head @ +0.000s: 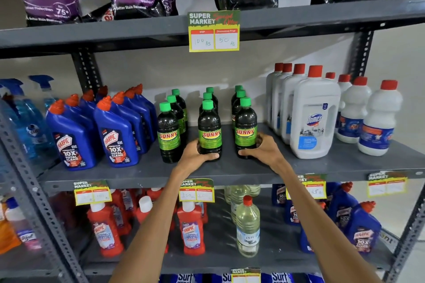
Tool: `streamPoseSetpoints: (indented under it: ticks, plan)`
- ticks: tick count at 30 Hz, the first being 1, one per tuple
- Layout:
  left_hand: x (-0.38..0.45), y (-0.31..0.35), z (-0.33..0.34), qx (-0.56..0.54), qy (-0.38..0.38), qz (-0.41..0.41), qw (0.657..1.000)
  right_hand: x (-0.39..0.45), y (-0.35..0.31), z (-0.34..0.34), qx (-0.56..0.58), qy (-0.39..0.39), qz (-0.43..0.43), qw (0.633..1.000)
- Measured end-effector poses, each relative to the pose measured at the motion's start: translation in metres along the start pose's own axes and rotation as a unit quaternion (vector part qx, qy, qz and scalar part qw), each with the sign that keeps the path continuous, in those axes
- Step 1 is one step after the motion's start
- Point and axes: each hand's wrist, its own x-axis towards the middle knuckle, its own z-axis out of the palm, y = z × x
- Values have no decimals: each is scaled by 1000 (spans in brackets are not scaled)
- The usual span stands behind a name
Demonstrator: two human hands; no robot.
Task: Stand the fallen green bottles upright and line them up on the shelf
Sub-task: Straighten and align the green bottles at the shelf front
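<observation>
Dark bottles with green caps and green SUNNY labels stand upright in three rows on the grey middle shelf [230,167]. My left hand [197,153] wraps the base of the middle row's front bottle [209,131]. My right hand [262,148] grips the base of the right row's front bottle [245,127]. The left row's front bottle [169,133] stands free beside my left hand. Behind each front bottle two more green-capped bottles stand in line. None of these bottles lies on its side.
Blue Harpic bottles [117,135] crowd the shelf to the left, white Domex bottles [315,115] to the right. Detergent pouches hang over the upper shelf, which carries a price tag [213,31]. Red, clear and blue bottles fill the shelf below.
</observation>
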Motion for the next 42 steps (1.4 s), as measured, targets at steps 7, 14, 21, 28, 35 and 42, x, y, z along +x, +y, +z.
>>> streamPoseSetpoints:
  ticks: [7, 14, 21, 28, 35, 42]
  plan:
    - [1, -5, 1, 13, 11, -9, 1000, 2, 2, 2, 5, -17, -11, 1000]
    - [2, -5, 2, 1, 13, 3, 1000, -1, 0, 1, 25, -31, -15, 999]
    - [3, -6, 2, 0, 14, 5, 1000, 0, 2, 1, 32, -35, -19, 999]
    - [4, -7, 2, 10, 15, 3, 1000, -1, 1, 2, 24, -29, -21, 999]
    - [5, -10, 3, 34, 23, 5, 999, -1, 0, 3, 9, -20, -17, 1000]
    - [-20, -1, 0, -1, 55, 7, 998, -23, -12, 9, -56, 62, 12, 996]
